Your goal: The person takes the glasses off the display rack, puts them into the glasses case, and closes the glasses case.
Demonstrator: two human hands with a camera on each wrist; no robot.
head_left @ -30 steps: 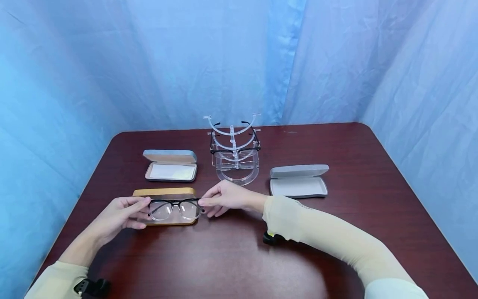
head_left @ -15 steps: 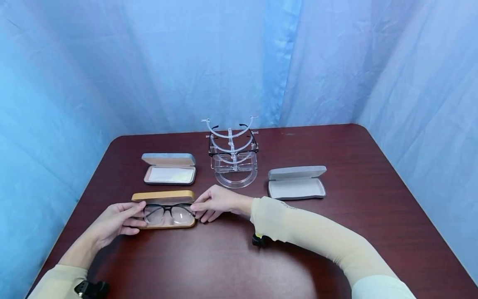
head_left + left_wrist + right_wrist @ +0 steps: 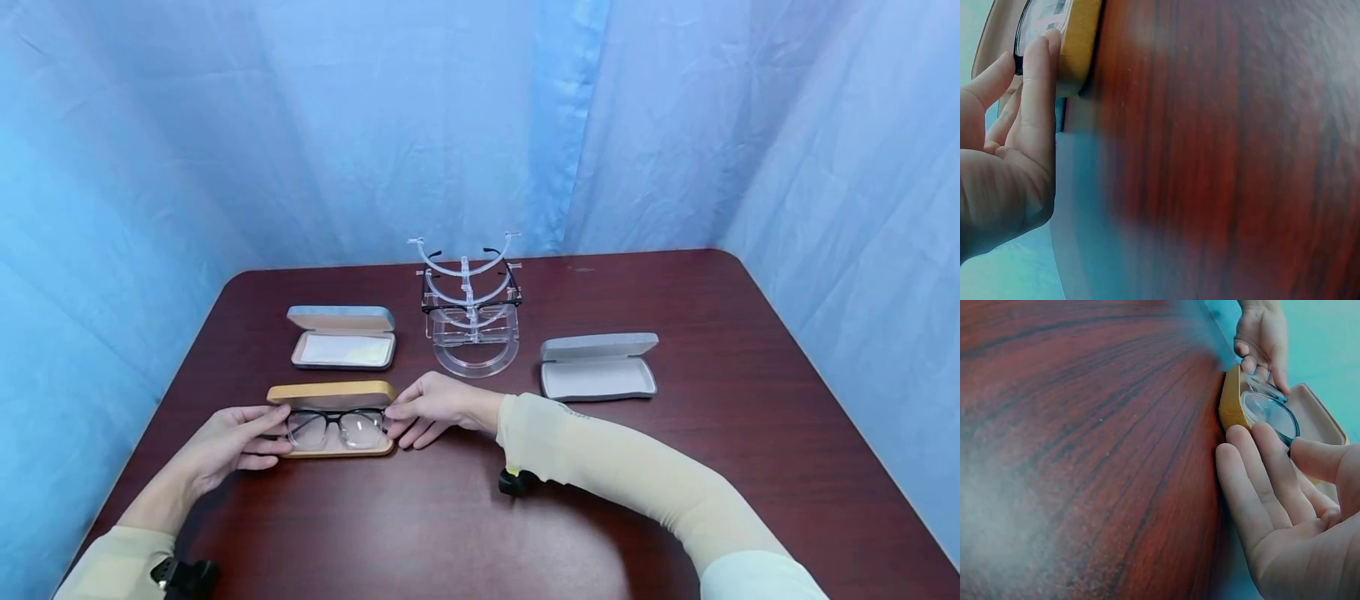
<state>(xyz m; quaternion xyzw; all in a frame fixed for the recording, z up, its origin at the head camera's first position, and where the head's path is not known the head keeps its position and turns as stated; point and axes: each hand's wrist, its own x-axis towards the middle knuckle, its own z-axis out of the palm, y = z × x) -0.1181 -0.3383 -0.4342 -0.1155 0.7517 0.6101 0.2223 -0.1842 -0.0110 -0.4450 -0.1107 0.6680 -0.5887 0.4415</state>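
A pair of glasses (image 3: pixel 339 414) with a dark upper frame and clear lower rims is held at both ends inside an open yellow glasses case (image 3: pixel 330 389). The left hand (image 3: pixel 228 446) pinches the left end between thumb and fingers. At the other end, the right hand (image 3: pixel 435 410) pinches the frame's right corner, its remaining fingers spread beside the case. The right wrist view shows the lenses (image 3: pixel 1269 414) within the case's yellow wall (image 3: pixel 1233 403). In the left wrist view, fingers (image 3: pixel 1036 87) overlap the case's near edge (image 3: pixel 1083 44).
Behind the yellow case lies an open grey-blue glasses case (image 3: pixel 341 337) with a white cloth in it. A clear display stand (image 3: pixel 472 362) bearing dark-framed glasses (image 3: pixel 435 308) stands at the back centre. An open grey case (image 3: pixel 597 377) lies to the right, and blue curtains (image 3: pixel 450 125) surround the table.
The glasses have come down and slightly left, from above the yellow case into it, with both hands still holding them. Over the last half second they have hardly moved.
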